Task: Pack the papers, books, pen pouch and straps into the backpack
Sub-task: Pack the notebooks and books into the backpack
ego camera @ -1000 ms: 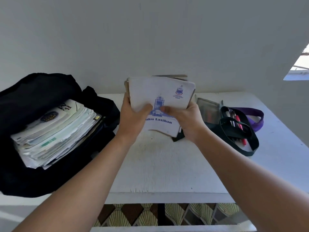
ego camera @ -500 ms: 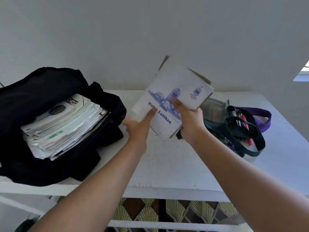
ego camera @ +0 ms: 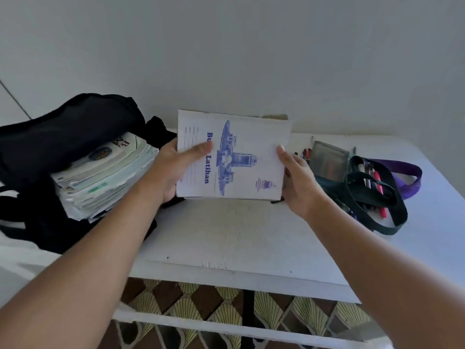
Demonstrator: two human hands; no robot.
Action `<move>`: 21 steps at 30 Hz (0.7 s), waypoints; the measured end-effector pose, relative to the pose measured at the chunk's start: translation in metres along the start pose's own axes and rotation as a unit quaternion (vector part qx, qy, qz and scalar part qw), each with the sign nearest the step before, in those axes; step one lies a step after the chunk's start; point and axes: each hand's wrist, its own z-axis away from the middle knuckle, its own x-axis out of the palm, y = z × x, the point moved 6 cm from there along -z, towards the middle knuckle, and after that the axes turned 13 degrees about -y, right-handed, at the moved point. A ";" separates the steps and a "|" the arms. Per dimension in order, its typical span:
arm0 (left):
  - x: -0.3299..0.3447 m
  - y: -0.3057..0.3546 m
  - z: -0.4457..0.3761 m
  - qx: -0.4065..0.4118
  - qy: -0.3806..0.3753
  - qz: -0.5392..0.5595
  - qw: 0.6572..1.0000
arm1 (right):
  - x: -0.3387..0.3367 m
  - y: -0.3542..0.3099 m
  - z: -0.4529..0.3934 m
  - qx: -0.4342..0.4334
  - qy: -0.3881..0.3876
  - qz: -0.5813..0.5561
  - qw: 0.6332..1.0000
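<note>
Gripping thin white blue-printed exercise books [ego camera: 234, 157] mid-frame, left hand [ego camera: 173, 170] and right hand [ego camera: 297, 182] fingers clamped on side edges; likely light, floppy, gripping edges best.

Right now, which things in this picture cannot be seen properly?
- Head view: the left hand thumb covers part of the exercise book title.
- The books behind its cover: only edges show.
- The backpack is cut off at the left edge.
- Pens in the pen pouch: too small to count.

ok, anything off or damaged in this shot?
Table front edge is chipped near the middle. Books in both hands are turned sideways, title running vertically. Paper stack sticks out of the backpack, edges ragged.
</note>
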 end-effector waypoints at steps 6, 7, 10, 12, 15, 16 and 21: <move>-0.021 0.026 0.019 -0.048 -0.037 -0.170 0.984 | 0.053 0.024 0.010 0.103 -0.149 -0.053 0.982; -0.026 0.028 0.018 -0.047 -0.023 -0.191 0.980 | 0.059 0.027 0.009 0.102 -0.141 -0.067 0.982; -0.046 0.038 0.024 -0.009 0.090 -0.292 0.952 | 0.080 0.034 0.003 0.102 -0.098 -0.093 0.986; -0.063 0.054 0.036 0.057 0.205 -0.383 0.899 | 0.095 0.041 -0.004 0.113 -0.075 -0.113 0.984; -0.075 0.077 0.066 0.159 0.286 -0.438 0.837 | 0.123 0.043 -0.017 0.124 -0.054 -0.145 0.980; -0.077 0.081 0.075 0.175 0.293 -0.444 0.829 | 0.133 0.043 -0.023 0.125 -0.045 -0.155 0.979; -0.104 0.088 0.098 0.184 0.303 -0.476 0.805 | 0.184 0.046 -0.054 0.137 -0.008 -0.169 0.976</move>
